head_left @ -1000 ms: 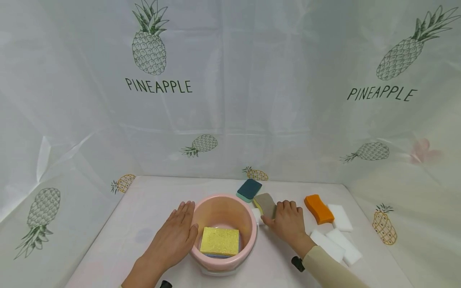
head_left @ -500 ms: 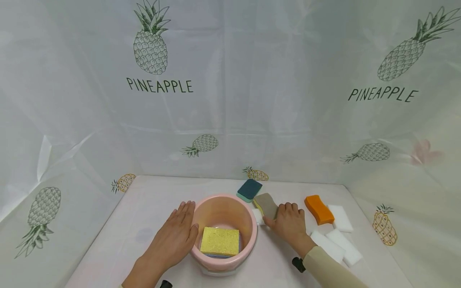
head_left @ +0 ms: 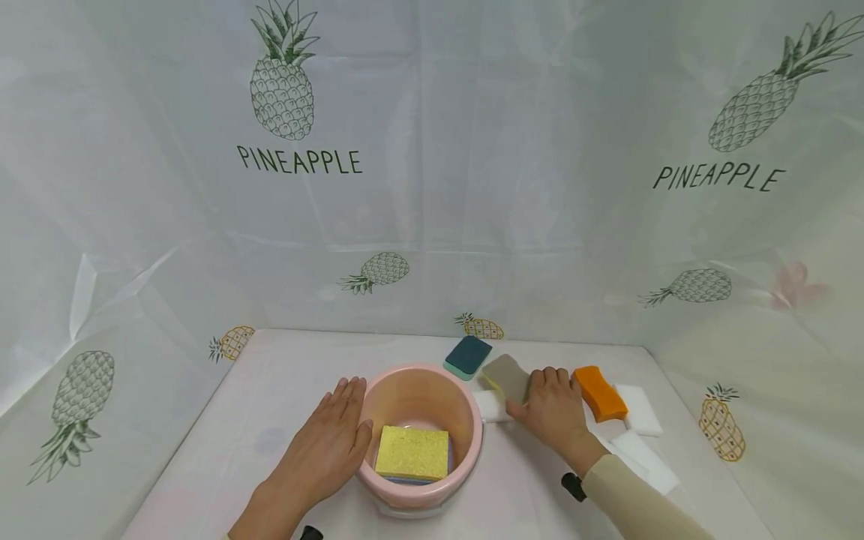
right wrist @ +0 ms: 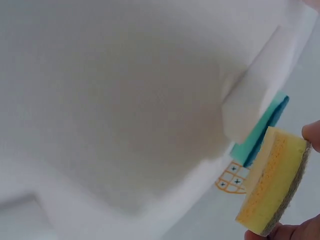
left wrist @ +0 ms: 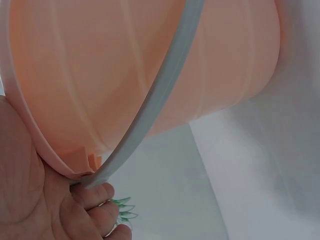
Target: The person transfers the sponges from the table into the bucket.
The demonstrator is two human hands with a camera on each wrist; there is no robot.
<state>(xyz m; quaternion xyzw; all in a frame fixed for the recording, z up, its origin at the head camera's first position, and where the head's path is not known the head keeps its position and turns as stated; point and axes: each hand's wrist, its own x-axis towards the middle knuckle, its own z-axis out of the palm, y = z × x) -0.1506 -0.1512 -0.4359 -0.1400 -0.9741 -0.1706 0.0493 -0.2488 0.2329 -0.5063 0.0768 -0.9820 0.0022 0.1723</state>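
Observation:
My left hand point(head_left: 322, 442) rests with straight fingers against the left rim of a pink bucket point(head_left: 472, 457). In the left wrist view, the palm lies at the bucket's rim beside its grey carrying handle point(left wrist: 160, 95). Inside the bucket a yellow sponge point(head_left: 412, 452) lies on top of something blue. My right hand point(head_left: 553, 411) pinches a yellow scouring sponge point(right wrist: 272, 182) with a grey-brown scrubbing face point(head_left: 508, 377) between thumb and fingers. In the head view it overlaps a white sponge block point(head_left: 491, 406) beside the bucket.
Behind the bucket lies a green sponge with a dark scouring layer point(head_left: 467, 355). At the right are an orange sponge point(head_left: 599, 393) and several white blocks point(head_left: 637, 410). A pineapple-print curtain point(head_left: 499, 187) hangs behind the table point(head_left: 324, 349).
My right hand has shifted right, carrying the scouring sponge away from the bucket. More of the white block beside the bucket shows. The left hand has stayed in place.

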